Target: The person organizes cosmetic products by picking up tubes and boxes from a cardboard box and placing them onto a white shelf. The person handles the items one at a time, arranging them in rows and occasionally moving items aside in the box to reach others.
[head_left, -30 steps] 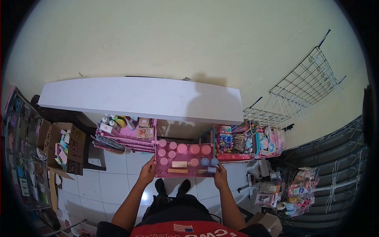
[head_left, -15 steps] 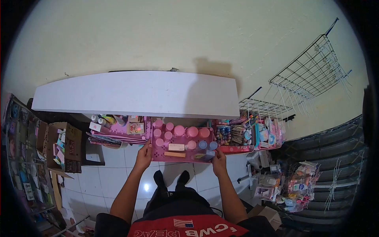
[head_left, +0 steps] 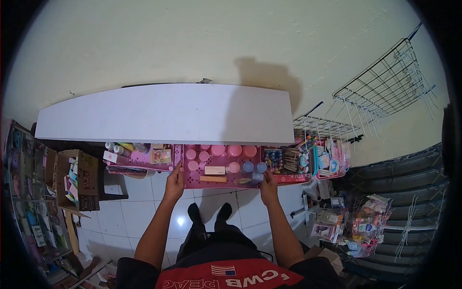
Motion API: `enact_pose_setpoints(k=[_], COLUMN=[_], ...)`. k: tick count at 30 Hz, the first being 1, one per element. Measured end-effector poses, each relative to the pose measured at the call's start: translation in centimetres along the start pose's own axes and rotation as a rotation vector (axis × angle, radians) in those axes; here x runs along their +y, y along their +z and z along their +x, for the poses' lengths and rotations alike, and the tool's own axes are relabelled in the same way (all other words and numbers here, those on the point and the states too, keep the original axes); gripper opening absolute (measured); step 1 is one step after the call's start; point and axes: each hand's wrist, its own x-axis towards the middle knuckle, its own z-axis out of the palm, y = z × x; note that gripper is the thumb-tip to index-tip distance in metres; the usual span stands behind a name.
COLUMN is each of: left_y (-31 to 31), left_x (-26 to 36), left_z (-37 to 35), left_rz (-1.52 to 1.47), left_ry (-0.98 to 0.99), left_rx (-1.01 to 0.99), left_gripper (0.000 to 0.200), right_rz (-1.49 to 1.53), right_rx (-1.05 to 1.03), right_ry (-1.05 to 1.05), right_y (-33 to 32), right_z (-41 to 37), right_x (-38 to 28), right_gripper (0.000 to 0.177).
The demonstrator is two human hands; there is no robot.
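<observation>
A pink tray (head_left: pixel 191 181) lies level in front of me, its far part hidden under the white tabletop (head_left: pixel 163 113). My left hand (head_left: pixel 175 181) is closed around its left edge, and my right hand (head_left: pixel 268 187) grips its right front corner. Several pink-lidded jars (head_left: pixel 234 151) stand in the tray. Toward its right side are two blue-lidded jars (head_left: pixel 248 166). A white box (head_left: pixel 214 170) and a slim orange box (head_left: pixel 213 178) lie near the front, beside a clear packet (head_left: pixel 246 181) close to my right hand.
Left of the tray, a pink tray (head_left: pixel 137 159) carries bottles and small boxes. To its right is a basket (head_left: pixel 288 178) of beads and packets. A cardboard box (head_left: pixel 88 178) stands at left, a wire rack (head_left: pixel 380 79) hangs at right, and bagged goods (head_left: pixel 368 226) hang by the shutter.
Both hands have pushed the pink tray forward, farther under the white tabletop. The back row of jars is now partly covered. The view has shifted slightly.
</observation>
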Motion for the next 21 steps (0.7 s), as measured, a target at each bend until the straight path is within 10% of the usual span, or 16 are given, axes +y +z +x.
enact_pose_setpoints(k=[21], left_y=[2.3], left_x=[-0.3], left_z=[4.6], left_rz=[-0.005], left_ry=[0.046], left_rx=[0.087], left_gripper=[0.048], right_rz=[0.021], right_rx=[-0.025], right_ry=[0.022], right_y=[1.0], right_z=[4.3], right_x=[-4.2], right_gripper=[0.045])
